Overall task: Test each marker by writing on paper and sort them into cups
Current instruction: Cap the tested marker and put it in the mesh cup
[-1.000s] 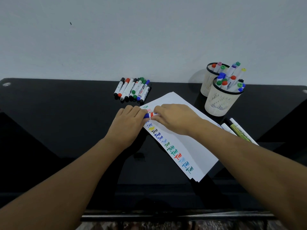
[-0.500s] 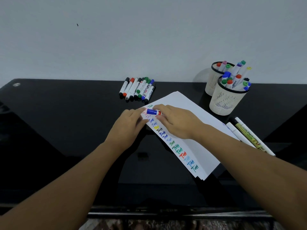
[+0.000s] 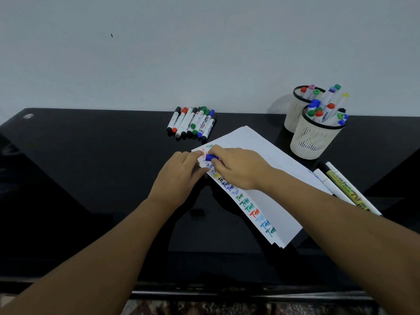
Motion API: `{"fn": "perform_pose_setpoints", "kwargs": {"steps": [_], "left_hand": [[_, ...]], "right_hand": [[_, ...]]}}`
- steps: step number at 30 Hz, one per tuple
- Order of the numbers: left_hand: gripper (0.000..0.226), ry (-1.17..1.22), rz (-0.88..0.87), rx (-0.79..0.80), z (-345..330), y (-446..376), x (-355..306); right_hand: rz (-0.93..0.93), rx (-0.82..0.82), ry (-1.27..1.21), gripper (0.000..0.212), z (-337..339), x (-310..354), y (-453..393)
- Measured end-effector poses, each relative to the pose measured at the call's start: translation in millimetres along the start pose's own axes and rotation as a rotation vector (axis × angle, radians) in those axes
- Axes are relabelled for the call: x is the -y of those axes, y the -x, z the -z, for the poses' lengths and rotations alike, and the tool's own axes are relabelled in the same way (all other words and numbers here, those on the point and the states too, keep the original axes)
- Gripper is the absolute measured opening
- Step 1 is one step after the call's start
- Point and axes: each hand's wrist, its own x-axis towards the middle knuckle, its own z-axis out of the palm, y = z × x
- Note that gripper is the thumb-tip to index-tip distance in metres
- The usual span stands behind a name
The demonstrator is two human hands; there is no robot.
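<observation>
Here, a person's right hand (image 3: 236, 170) pinches a blue-capped marker (image 3: 211, 158) in curled fingers (image 3: 214, 153) at the far corner of a stack of white paper (image 3: 268, 160) on a glossy black surface (image 3: 91, 167). The left hand (image 3: 179, 176) lies just beside the right, its fingers (image 3: 195, 156) reaching to the edge of the sheet by the marker; whether they press the paper or grip something is hidden. Only the blue end of the marker shows between the two hands, so it cannot be told whether the cap is on or off. A column of small coloured test words (image 3: 247, 203) runs down the paper's edge from under the fingers toward the person. Beyond the fingers, by the wall, lies a row of loose markers (image 3: 193, 122). Off to the right of the fingers, two white mesh cups (image 3: 313, 142) stand touching, both holding markers. Nearer the person on that side, three more pens (image 3: 341, 187) rest on the surface by the paper. The step in hand looks to be the testing of this blue marker, either just before or just after its mark. The next move would call for a capped marker and a reach rightward to the proper cup.
</observation>
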Motion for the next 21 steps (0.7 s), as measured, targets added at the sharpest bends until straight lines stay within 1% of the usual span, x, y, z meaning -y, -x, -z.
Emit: {"fn": "perform_pose_setpoints", "kwargs": {"steps": [2, 4, 6, 9, 12, 15, 18, 21], "left_hand": [[0.046, 0.018, 0.032, 0.002, -0.1, 0.4, 0.4], [0.047, 0.023, 0.044, 0.008, -0.5, 0.6, 0.9], [0.047, 0.021, 0.034, -0.002, -1.2, 0.3, 1.8], [0.045, 0.0, -0.002, -0.021, -1.9, 0.3, 2.7], [0.044, -0.012, -0.043, -0.05, -2.6, 0.8, 4.1], [0.038, -0.02, -0.091, -0.086, -4.3, 0.8, 5.7], [0.036, -0.038, -0.131, -0.097, -3.4, 1.5, 5.0], [0.024, -0.044, -0.126, -0.086, -1.4, 1.9, 3.5]], "right_hand": [[-0.01, -0.011, -0.023, 0.034, 2.0, 0.2, -2.2], [-0.022, -0.023, 0.025, 0.039, 2.4, -1.0, -4.7], [-0.034, -0.044, 0.12, 0.041, 0.9, -3.5, -5.2], [-0.073, -0.104, 0.145, 0.043, 0.0, -5.9, -2.6], [-0.056, -0.084, 0.172, 0.043, -2.6, -5.8, 0.0], [-0.028, -0.082, 0.149, 0.046, -3.6, -7.6, 0.5], [-0.013, -0.045, 0.136, 0.048, -0.9, -6.7, -0.5], [-0.021, -0.026, 0.128, 0.049, 1.3, -5.2, 0.0]]}}
